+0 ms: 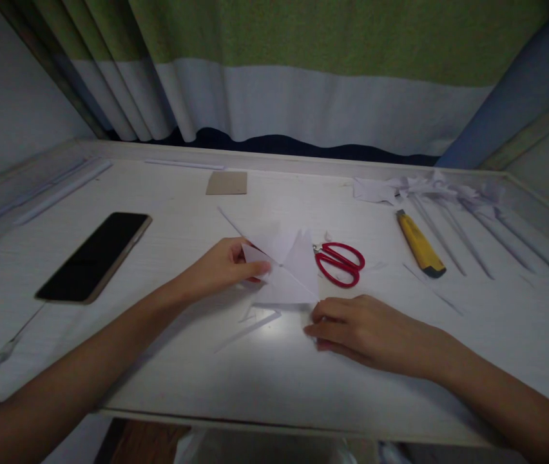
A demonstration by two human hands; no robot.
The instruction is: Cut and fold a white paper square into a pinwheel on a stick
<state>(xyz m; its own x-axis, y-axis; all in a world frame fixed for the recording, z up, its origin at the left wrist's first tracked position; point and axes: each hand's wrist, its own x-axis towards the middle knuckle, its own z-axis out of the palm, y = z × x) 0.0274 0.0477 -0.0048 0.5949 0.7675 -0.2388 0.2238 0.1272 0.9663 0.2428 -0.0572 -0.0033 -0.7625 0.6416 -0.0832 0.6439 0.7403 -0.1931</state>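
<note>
The left hand (229, 265) has its grip pinching the slit white paper square (290, 283) over the counter (168, 374); handling its flaps seems the current step, calling for steady support. At its near-right corner, the right hand's (354, 330) grip is unclear.

I can't see the tips of the scissors (341, 261): paper (287, 287) covers them, hides some left hand (226, 263) fingers too! Curtain (303, 38) cropped up top.

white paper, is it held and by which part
The left hand pinches the white paper by its left side; whether the right hand holds its corner is unclear.
</note>
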